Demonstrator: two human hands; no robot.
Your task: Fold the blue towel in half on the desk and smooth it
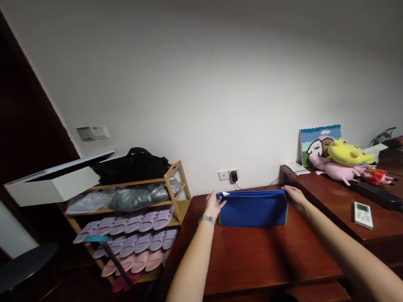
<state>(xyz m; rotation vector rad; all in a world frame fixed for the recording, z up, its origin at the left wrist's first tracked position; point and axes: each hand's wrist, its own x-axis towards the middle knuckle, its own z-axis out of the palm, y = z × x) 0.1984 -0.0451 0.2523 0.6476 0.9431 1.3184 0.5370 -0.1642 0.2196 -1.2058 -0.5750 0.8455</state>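
Observation:
A blue zip pouch (253, 209) stands upright on the dark wooden desk (257, 257) near the wall. My left hand (213, 204), with a band on its wrist, grips the pouch's left top corner. My right hand (294, 196) holds the right top corner, fingers curled over the edge. Both arms reach forward across the desk.
A wooden shoe rack (177, 194) with several pale slippers (131, 234), a black bag (133, 165) and a white box (55, 182) stands at left. On the raised desk at right lie plush toys (347, 159), a black power strip (375, 194) and a white remote (362, 214). A wall socket (229, 174) sits behind.

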